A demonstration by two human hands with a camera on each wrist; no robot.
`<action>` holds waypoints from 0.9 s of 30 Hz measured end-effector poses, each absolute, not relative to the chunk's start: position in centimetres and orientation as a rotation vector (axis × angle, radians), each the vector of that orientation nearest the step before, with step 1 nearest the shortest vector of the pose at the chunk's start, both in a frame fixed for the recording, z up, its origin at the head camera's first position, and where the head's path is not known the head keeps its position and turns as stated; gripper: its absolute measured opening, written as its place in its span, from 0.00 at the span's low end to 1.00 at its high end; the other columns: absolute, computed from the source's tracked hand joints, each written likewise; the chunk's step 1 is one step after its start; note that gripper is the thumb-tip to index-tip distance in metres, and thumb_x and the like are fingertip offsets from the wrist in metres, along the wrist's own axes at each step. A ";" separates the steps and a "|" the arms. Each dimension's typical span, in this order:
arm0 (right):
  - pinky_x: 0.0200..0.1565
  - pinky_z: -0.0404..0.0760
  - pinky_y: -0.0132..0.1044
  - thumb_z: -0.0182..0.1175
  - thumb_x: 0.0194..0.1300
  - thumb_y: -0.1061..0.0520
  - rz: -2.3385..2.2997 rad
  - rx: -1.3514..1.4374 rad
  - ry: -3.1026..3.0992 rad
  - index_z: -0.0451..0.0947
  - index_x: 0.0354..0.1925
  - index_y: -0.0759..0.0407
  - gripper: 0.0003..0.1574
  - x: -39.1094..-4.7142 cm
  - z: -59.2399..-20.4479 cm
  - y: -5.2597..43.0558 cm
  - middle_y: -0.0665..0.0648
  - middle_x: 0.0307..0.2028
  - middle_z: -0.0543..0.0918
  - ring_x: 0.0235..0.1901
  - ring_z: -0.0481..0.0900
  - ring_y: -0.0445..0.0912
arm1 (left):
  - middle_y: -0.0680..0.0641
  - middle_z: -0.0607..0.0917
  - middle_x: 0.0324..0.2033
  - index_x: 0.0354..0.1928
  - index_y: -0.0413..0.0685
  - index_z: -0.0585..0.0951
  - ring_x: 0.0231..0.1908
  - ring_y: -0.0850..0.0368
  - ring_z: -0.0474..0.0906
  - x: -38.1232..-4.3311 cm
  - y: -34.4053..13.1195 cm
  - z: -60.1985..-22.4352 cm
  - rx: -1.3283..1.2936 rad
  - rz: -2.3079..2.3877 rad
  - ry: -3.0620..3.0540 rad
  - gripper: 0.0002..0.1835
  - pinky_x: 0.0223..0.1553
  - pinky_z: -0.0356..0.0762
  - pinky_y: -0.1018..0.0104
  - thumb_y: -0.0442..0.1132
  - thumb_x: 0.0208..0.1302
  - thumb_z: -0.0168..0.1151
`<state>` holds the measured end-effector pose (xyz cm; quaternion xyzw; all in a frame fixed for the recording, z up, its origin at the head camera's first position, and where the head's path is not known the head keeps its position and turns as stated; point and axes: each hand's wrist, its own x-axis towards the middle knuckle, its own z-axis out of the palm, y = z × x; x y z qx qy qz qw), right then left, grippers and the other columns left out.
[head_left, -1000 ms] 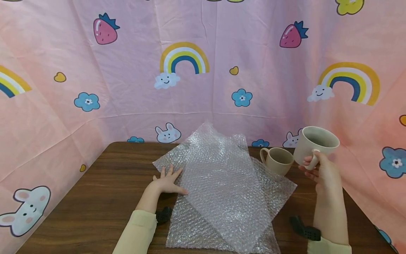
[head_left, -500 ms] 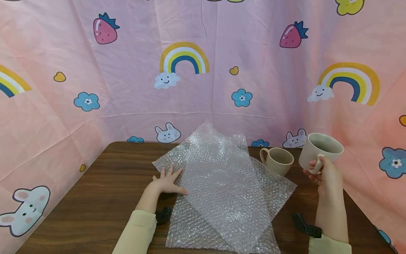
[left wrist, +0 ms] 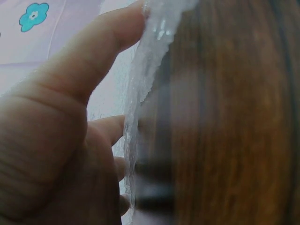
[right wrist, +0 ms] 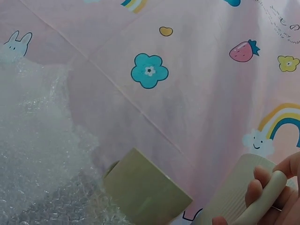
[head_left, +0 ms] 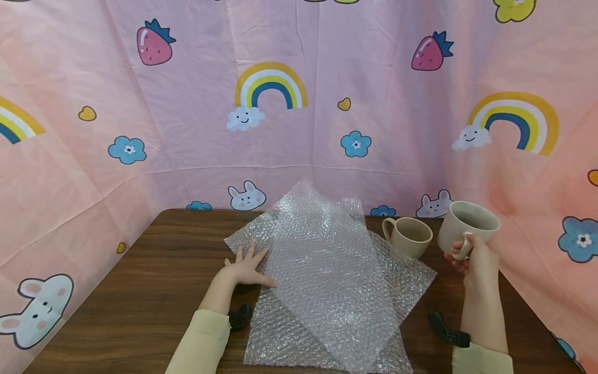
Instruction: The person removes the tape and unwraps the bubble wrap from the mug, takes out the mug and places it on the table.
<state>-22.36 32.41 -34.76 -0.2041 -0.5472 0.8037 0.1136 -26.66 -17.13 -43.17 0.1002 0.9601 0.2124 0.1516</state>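
My right hand point(head_left: 477, 259) grips the handle of a pale grey-white mug point(head_left: 467, 223) at the table's right side. In the right wrist view, fingers curl round that handle point(right wrist: 265, 199), and fine ridges show on the mug's wall. A beige mug point(head_left: 410, 238) stands just left of it, its handle turned left. Sheets of bubble wrap point(head_left: 327, 275) lie overlapped across the middle of the table. On their left edge rests my left hand point(head_left: 245, 270), fingers spread and straight. The left wrist view shows its thumb and fingertips touching the wrap's edge point(left wrist: 154, 51).
The dark wooden table point(head_left: 140, 291) backs onto a pink printed curtain point(head_left: 280, 145), which also hangs along both sides. The bubble wrap's right corner reaches in front of the beige mug. A black strap device sits on each wrist.
The right hand, holding the pale mug, has lowered it toward the table and shifted it slightly right, then back left. My left hand has stayed on the bubble wrap.
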 end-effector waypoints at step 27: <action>0.19 0.76 0.33 0.48 0.71 0.49 2.349 -0.731 -1.555 0.77 0.25 0.55 0.21 -23.6 -37.8 33.0 0.50 0.14 0.80 0.17 0.83 0.46 | 0.32 0.37 0.72 0.76 0.49 0.50 0.68 0.27 0.26 -26.8 -17.2 -43.2 0.285 0.597 2.751 0.58 0.55 0.33 0.21 0.67 0.49 0.67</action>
